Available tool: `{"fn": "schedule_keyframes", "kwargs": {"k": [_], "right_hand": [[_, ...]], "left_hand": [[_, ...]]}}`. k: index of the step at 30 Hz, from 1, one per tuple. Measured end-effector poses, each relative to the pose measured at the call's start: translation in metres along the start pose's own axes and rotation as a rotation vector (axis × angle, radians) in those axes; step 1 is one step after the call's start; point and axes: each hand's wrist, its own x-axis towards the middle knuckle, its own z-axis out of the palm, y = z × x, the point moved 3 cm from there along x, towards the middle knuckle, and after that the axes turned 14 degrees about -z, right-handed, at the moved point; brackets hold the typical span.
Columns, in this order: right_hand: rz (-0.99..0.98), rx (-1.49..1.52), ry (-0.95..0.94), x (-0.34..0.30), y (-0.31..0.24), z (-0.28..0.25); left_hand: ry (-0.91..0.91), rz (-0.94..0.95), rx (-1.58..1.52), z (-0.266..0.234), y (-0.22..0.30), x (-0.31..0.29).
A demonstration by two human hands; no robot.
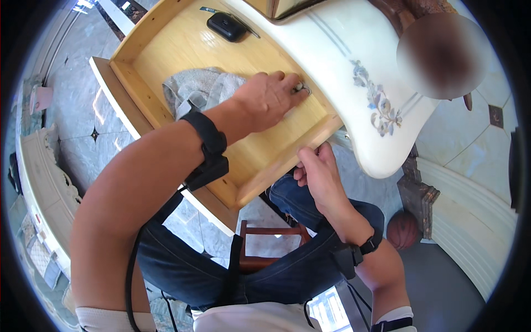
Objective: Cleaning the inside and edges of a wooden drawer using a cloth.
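A pulled-out wooden drawer (265,166) spans the middle of the view. My left hand (268,102) reaches down into it, its fingers bent around a small silvery thing (301,87) near the drawer's desk-side wall. What that thing is I cannot make out. Beside this hand lies a crumpled grey cloth (191,86), partly covered by my forearm. Farther up the drawer sit a small black case (227,26) and a thin dark stick (246,26). My right hand (321,171) is closed on the top edge of the drawer's near side wall, thumb on top.
Above and right of the drawer is a white tabletop (354,50) with a painted flower pattern. A dark wooden object stands at its far edge, partly blurred. Below are my knees, a reddish wooden stool (265,231) and a basketball (402,229) on the floor.
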Motion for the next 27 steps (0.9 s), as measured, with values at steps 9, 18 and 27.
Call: {"fn": "schedule_keyframes", "kwargs": {"k": [9,18,27], "right_hand": [[-0.034,0.027,0.031,0.002,0.004,-0.001],[-0.020,0.016,0.013,0.000,0.003,0.005],[-0.021,0.028,0.029,0.000,-0.003,0.001]], "left_hand": [[0.065,0.128,-0.046,0.002,0.023,-0.001],[-0.045,0.265,0.032,0.003,0.026,-0.022],[-0.335,0.418,0.128,-0.011,0.018,-0.085]]}}
